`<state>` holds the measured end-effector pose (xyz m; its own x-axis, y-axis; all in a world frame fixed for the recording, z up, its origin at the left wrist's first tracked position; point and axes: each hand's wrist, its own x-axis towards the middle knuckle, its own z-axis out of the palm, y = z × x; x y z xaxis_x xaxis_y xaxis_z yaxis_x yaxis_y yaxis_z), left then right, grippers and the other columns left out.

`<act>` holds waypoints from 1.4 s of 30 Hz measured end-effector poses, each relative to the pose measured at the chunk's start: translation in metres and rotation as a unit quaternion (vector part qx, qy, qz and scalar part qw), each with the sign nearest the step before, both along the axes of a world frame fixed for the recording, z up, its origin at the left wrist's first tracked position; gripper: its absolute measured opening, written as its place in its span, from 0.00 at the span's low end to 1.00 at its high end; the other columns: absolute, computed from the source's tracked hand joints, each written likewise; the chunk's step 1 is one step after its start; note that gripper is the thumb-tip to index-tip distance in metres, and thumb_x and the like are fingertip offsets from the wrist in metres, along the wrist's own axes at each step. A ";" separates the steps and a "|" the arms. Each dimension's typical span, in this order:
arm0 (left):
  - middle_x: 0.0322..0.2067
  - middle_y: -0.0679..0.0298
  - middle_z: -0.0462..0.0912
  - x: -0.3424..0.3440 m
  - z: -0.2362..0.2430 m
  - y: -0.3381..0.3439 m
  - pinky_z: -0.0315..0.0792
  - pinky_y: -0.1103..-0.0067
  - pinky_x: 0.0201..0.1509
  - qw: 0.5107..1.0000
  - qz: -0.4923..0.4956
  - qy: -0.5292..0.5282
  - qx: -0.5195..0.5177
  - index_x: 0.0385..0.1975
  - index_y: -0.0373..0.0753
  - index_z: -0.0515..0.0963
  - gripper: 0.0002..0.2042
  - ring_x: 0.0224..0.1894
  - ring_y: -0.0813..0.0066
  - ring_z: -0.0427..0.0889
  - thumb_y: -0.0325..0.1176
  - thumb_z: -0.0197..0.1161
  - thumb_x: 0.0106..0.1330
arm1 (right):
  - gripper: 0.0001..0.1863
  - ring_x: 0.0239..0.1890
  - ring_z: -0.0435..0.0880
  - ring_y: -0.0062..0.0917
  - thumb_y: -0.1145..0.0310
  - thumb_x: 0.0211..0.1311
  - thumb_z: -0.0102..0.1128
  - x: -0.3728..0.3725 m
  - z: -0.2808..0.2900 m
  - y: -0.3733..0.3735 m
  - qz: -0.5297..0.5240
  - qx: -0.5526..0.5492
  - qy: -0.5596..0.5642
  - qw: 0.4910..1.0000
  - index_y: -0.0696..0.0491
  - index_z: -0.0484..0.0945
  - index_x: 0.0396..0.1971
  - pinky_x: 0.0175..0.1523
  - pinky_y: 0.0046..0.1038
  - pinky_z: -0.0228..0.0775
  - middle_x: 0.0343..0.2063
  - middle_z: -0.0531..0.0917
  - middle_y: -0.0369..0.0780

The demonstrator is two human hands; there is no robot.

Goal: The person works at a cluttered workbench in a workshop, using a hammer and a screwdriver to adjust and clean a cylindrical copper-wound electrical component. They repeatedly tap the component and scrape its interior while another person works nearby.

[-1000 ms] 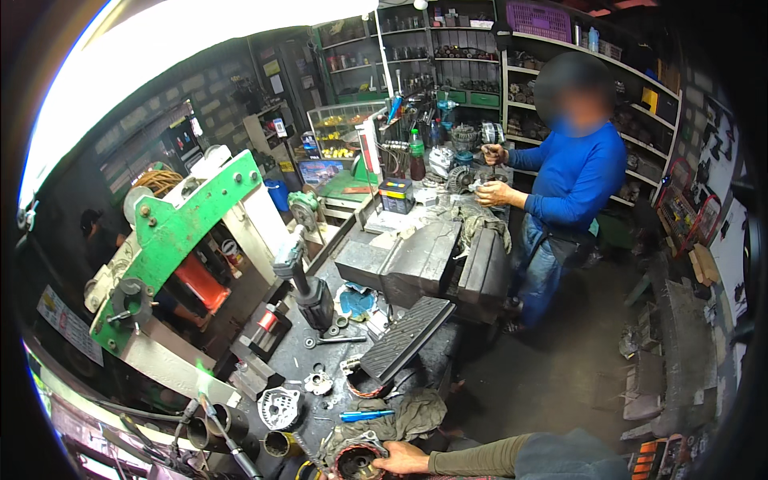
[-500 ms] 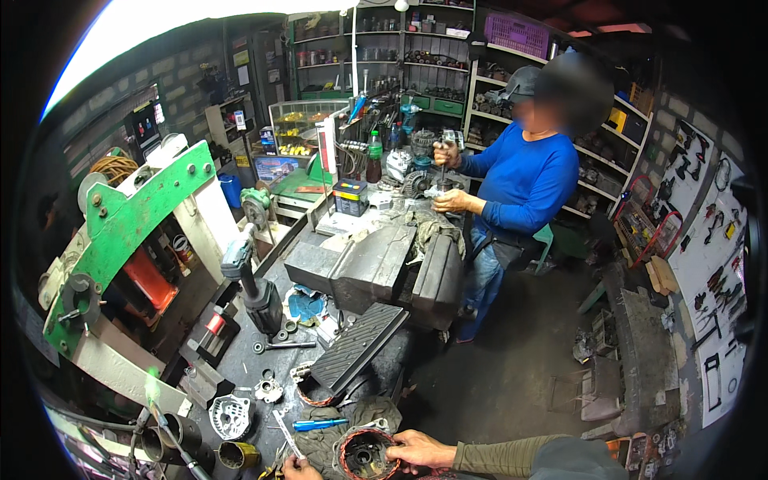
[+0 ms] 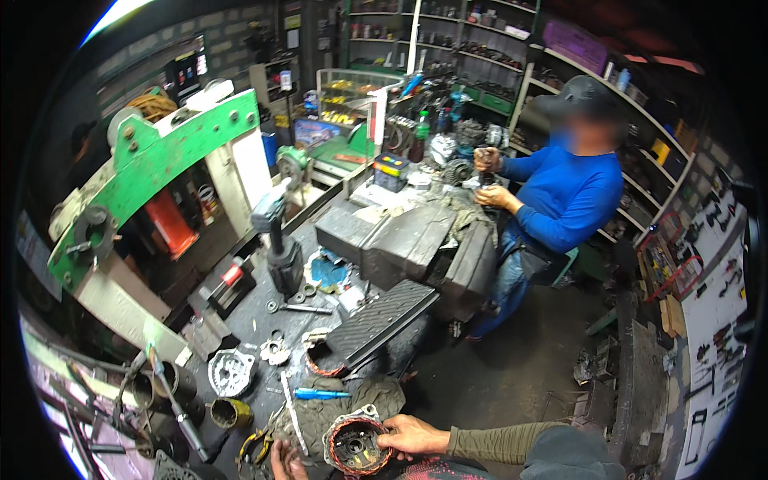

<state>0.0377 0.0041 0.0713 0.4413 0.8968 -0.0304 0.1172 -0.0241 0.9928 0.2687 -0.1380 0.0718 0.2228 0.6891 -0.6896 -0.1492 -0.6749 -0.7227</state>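
Note:
My right hand (image 3: 412,438) comes in from the lower right and grips the rim of a round alternator housing (image 3: 330,438) with reddish copper windings inside. Its open side faces up, above a dark grey rag (image 3: 376,395). At the lower edge is my left hand (image 3: 286,462), open, its fingers apart and holding nothing. Just beside those fingers lies a slim silver strip (image 3: 290,410), its lower end close to them. A blue pen-like tool (image 3: 320,394) rests on the rag beyond the housing.
Past the rag are a ribbed black tray (image 3: 384,320), a white metal end cover (image 3: 231,373) and an upright cordless impact wrench (image 3: 282,248). A yellow cup (image 3: 232,414) stands left. The green press frame (image 3: 180,156) rises far left. A co-worker in blue (image 3: 572,188) handles a part across the bench.
The view has swung left, so the bench appears shifted right. My left hand has come off the silver strip and opened. My right hand keeps hold of the housing, which looks raised slightly.

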 end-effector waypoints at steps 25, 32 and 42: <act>0.70 0.43 0.68 -0.038 0.063 -0.013 0.67 0.64 0.76 0.985 0.001 0.013 0.173 0.79 0.25 0.47 0.75 0.72 0.54 0.72 0.48 0.94 0.33 | 0.39 0.18 0.78 0.13 0.32 0.78 0.47 -0.039 0.058 0.068 0.082 0.229 0.022 0.970 0.60 0.82 0.36 0.22 0.18 0.68 0.20 0.83 0.35; 0.68 0.43 0.66 -0.034 0.067 -0.017 0.69 0.64 0.73 0.992 0.010 0.040 0.118 0.80 0.25 0.42 0.76 0.69 0.53 0.75 0.44 0.94 0.34 | 0.36 0.17 0.74 0.13 0.35 0.79 0.47 -0.046 0.032 0.071 0.043 0.222 0.077 0.971 0.56 0.80 0.28 0.22 0.19 0.64 0.18 0.80 0.34; 0.65 0.47 0.69 -0.022 0.064 -0.013 0.70 0.63 0.72 0.993 0.013 0.070 0.097 0.78 0.21 0.35 0.79 0.66 0.52 0.77 0.53 0.93 0.37 | 0.35 0.25 0.69 0.13 0.38 0.79 0.50 -0.045 0.016 0.078 0.013 0.230 0.075 0.970 0.56 0.76 0.25 0.29 0.22 0.59 0.20 0.73 0.31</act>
<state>0.0155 -0.0088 0.1355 0.4219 0.9026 0.0853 0.2560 -0.2088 0.9439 0.2241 -0.0601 0.0880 0.1224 0.9359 -0.3304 -0.2640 -0.2902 -0.9198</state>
